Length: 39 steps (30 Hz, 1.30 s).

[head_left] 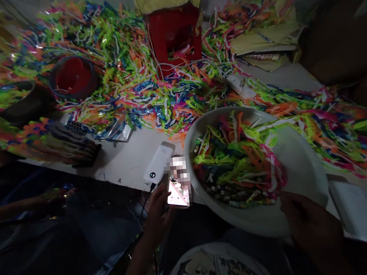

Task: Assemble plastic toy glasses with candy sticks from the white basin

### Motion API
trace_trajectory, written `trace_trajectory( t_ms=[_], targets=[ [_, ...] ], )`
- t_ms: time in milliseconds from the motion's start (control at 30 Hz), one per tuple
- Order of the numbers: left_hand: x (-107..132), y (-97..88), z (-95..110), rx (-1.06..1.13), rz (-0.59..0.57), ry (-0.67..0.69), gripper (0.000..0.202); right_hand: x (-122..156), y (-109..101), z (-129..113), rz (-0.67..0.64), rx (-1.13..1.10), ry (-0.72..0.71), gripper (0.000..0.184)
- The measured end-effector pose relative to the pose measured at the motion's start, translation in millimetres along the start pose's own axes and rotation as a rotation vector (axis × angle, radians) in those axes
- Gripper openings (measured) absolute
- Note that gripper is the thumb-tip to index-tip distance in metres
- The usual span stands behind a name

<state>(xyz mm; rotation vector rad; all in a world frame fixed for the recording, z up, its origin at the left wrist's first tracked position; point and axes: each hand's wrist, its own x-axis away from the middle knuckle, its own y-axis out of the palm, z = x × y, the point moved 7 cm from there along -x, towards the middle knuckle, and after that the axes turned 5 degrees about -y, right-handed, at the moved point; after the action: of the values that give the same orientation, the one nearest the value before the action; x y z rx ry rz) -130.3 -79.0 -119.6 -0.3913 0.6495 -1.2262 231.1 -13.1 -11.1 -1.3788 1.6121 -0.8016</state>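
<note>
My left hand (158, 209) is closed round a lit phone (178, 183), held upright near the table's front edge, with a cable running down from it. My right hand (303, 221) grips the near rim of a large white bowl (299, 165), which is tilted and holds a heap of colourful plastic strips (237, 154) and small dark pieces. A white power bank (159, 162) lies on the table just beside the phone.
Neon plastic strips (125, 74) cover most of the table. A red bowl (73, 76) sits back left, a red stool (174, 37) with yellow cloth at the back centre. A second white power bank (356, 216) lies at right. Another person's arm (24, 204) rests at left.
</note>
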Motion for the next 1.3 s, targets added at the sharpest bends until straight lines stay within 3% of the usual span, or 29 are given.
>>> trace_trajectory(
  t_ms=[100,167,300,433,567,800,1000,1133,1300],
  targets=[
    [-14.6,-21.9,-0.6,-0.051,0.21,-0.03,0.026,-7.6,9.0,-8.9,-0.159,0.025,-0.03,0.035],
    [-29.0,-31.5,-2.4,-0.12,0.272,-0.091,0.03,-11.7,12.5,-14.2,-0.237,0.035,-0.048,0.032],
    [-61.1,-30.7,-12.0,-0.208,0.172,-0.206,0.045,-15.5,11.8,-19.1,-0.262,0.087,-0.063,0.033],
    [-82.8,-22.6,-17.8,-0.235,0.08,-0.112,0.047,-13.3,10.1,-17.7,-0.208,0.116,-0.088,0.033],
    [-89.4,-17.2,-26.3,-0.277,0.031,-0.085,0.045,-10.6,10.0,-13.4,-0.156,0.132,-0.114,0.036],
    [-75.7,-12.5,-14.1,-0.346,0.048,-0.051,0.034,-9.7,8.3,-13.1,-0.1,0.154,-0.162,0.04],
    [-49.6,-11.4,15.9,-0.248,0.062,0.199,0.025,-8.4,8.6,-12.0,-0.097,0.157,-0.157,0.042],
    [-23.8,-2.2,21.0,-0.286,-0.08,0.229,0.026,-7.9,8.0,-13.1,-0.082,0.157,-0.175,0.04],
    [-4.0,8.0,26.8,-0.349,-0.178,0.222,0.029,-7.7,6.9,-14.1,-0.048,0.144,-0.198,0.039]
  ],
)
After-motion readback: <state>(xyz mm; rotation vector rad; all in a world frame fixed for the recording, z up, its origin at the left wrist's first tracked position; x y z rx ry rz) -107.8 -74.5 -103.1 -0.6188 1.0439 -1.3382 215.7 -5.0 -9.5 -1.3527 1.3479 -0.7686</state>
